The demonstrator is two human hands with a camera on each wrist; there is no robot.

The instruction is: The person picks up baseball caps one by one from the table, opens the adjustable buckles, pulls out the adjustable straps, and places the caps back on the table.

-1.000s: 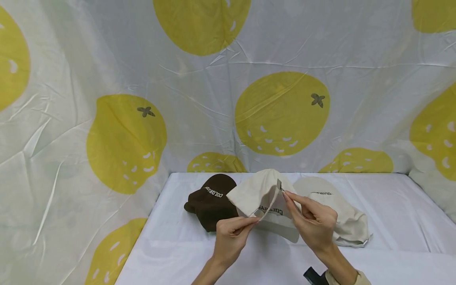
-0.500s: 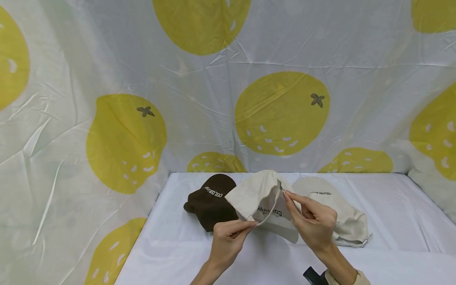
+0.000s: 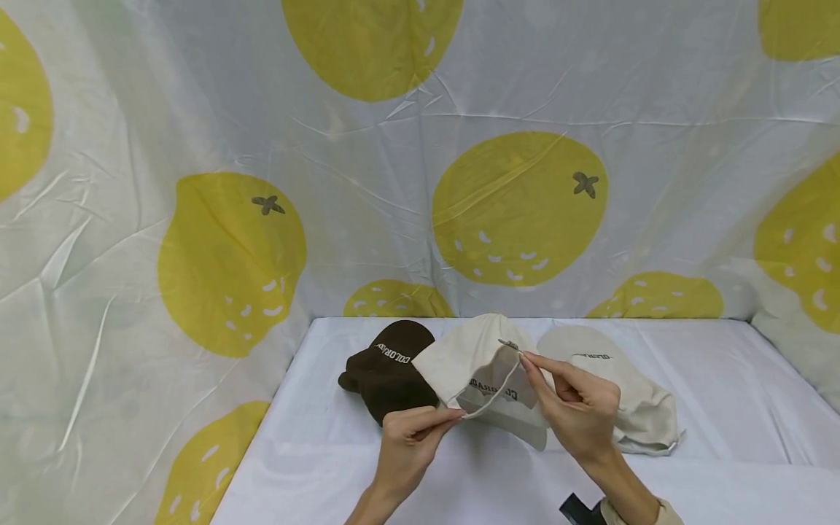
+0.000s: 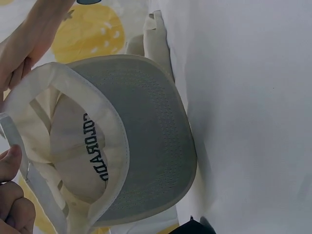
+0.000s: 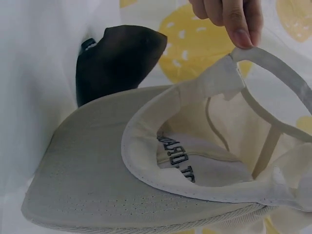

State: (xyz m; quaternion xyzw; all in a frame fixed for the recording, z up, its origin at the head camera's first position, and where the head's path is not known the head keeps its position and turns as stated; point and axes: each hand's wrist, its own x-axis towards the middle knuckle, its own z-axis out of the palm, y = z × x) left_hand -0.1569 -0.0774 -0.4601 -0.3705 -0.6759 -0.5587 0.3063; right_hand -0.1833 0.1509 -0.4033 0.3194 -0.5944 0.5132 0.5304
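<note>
At left on the white-covered table (image 3: 289, 452), a dark brown cap (image 3: 390, 375) with pale lettering. Next, a left hand (image 3: 410, 445), thumb and forefinger pinching the left part of a thin strap (image 5: 280, 67). In the middle of 3 caps, held up by that strap, a cream cap (image 3: 456, 357), tilted, opening toward the person, brim low, dark lettering inside the front; brim contact with the table impossible to tell. At the strap's right end, a small metal buckle (image 3: 509, 345). Then a right hand (image 3: 577, 405), thumb and forefinger grasping the strap just beside the buckle. Farther right, partly behind that hand, a pale cap (image 3: 646, 401) on the table.
</note>
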